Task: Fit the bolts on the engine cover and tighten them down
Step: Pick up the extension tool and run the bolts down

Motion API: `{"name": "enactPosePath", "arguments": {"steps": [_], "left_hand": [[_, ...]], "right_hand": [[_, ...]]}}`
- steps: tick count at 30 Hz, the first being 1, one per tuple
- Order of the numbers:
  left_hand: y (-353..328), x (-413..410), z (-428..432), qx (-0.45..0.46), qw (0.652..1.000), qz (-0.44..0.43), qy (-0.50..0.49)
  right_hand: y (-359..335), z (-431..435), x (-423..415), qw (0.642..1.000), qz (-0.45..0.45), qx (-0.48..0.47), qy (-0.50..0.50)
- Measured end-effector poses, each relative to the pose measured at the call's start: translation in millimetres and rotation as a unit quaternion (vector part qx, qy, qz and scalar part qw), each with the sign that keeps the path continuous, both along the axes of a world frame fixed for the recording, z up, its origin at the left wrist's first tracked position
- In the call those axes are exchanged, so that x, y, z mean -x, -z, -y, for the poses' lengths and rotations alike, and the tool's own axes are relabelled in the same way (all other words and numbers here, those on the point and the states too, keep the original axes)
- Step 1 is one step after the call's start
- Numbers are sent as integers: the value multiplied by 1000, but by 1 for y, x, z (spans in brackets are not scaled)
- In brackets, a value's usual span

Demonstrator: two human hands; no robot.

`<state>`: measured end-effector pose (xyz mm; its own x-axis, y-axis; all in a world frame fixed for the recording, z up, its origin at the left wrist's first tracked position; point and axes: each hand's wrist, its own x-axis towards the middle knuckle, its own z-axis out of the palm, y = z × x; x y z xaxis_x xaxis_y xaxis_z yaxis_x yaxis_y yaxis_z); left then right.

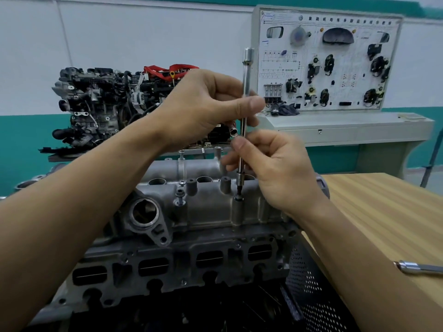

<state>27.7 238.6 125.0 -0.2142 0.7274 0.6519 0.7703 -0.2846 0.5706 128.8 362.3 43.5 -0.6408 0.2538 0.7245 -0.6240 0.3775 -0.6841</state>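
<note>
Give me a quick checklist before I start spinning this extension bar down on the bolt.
1. Bit seated in bolt head: cannot tell, too small.
2. Upright extension bar over it: ok.
3. Grip by left hand and right hand: ok.
4. Is neighbouring bolt down: not ok, stands proud.
5. Handle on bar top: not ok, bare; metal tool lies on table.

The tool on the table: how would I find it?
Find the wooden table right of the grey engine cover. At the picture's right edge a shiny metal tool lies on it. Unlike the upright bar, no hand holds it.
</note>
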Motion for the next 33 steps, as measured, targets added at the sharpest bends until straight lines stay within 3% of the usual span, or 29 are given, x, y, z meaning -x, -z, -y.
{"name": "enactPosePath", "arguments": {"steps": [5,11,15,19,22,26,29,33], "left_hand": [[0,-2,-1,-7,1000,-10,-2],[-2,4,2,58,994,72,65],[0,0,1,33,999,23,19],[0,0,1,-14,1000,-9,-23],[0,-3,1,9,1000,-6,-7],[-1,-3,3,57,996,49,44],[-2,-2,4,81,987,104,88],[-1,-2,2,14,1000,18,2]], "right_hand": [[1,3,3,998,-27,51,25],[-6,-5,-6,996,60,8,-66],[-1,1,-1,1000,-15,-2,5],[1,3,2,996,-47,65,29],[-1,0,0,998,-5,49,24],[-4,-3,-5,995,69,17,-64],[-2,-3,-5,999,38,-20,-11],[3,5,-3,998,-21,-5,66]]}}
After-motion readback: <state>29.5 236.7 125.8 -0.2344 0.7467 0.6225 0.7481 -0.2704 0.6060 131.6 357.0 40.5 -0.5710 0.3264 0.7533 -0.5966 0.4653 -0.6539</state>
